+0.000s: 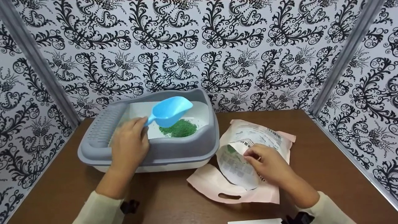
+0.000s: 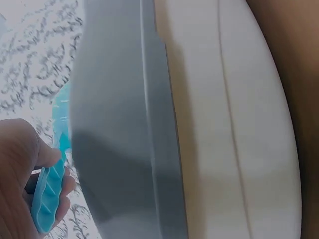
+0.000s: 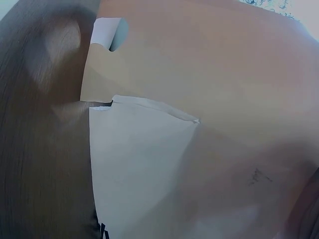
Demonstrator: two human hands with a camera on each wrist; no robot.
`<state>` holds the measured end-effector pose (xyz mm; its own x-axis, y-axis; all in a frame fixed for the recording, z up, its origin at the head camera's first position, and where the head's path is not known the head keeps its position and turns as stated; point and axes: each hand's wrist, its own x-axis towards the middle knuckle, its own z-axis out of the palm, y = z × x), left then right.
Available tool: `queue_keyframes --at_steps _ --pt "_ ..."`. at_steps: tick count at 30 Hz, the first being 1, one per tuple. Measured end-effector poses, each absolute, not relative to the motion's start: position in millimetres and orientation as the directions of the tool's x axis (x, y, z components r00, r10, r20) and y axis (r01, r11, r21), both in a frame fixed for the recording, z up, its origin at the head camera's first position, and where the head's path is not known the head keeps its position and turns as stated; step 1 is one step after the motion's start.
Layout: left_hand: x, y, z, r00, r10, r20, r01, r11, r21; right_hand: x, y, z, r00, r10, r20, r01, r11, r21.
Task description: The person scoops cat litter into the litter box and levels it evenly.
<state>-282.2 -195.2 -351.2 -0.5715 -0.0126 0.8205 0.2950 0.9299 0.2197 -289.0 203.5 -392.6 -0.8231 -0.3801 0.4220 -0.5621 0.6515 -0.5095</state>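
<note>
My left hand [image 1: 129, 146] grips the handle of a light blue scoop [image 1: 171, 110], raised over a grey and white litter box [image 1: 180, 147]. In the left wrist view, the thumb and fingers wrap round the ribbed scoop handle [image 2: 49, 201]. A pile of green granules [image 1: 182, 129] lies on the box's white floor, partly behind the scoop. To the right, a pale pink bag [image 1: 273, 138] lies on its side with its mouth gaping. My right hand [image 1: 270, 161] pinches the edge of that mouth between thumb and fingers. Some green shows inside the bag.
The brown tabletop [image 1: 174, 199] carries the box and bag side by side, the box at the left. Patterned wall panels [image 1: 199, 56] stand behind and at both sides. A white flat thing [image 1: 255, 221] shows at the front edge of the view.
</note>
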Motion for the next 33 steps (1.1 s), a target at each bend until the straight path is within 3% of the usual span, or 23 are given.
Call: queue_keyframes --at_steps 5,18,33 --pt "-266.7 -180.4 -356.8 -0.535 0.028 0.844 0.365 0.909 0.201 -288.2 203.2 -392.9 -0.828 -0.380 0.413 -0.556 0.653 -0.514" --pt "-242.6 -151.9 -359.6 -0.517 0.106 0.849 0.498 0.845 0.197 -287.9 202.6 -390.1 -0.811 -0.395 0.432 -0.579 0.647 -0.496" --pt "-221.8 -131.4 -358.1 -0.551 0.194 0.811 0.568 0.800 0.195 -287.2 203.7 -389.0 -0.815 -0.377 0.440 -0.572 0.642 -0.510"
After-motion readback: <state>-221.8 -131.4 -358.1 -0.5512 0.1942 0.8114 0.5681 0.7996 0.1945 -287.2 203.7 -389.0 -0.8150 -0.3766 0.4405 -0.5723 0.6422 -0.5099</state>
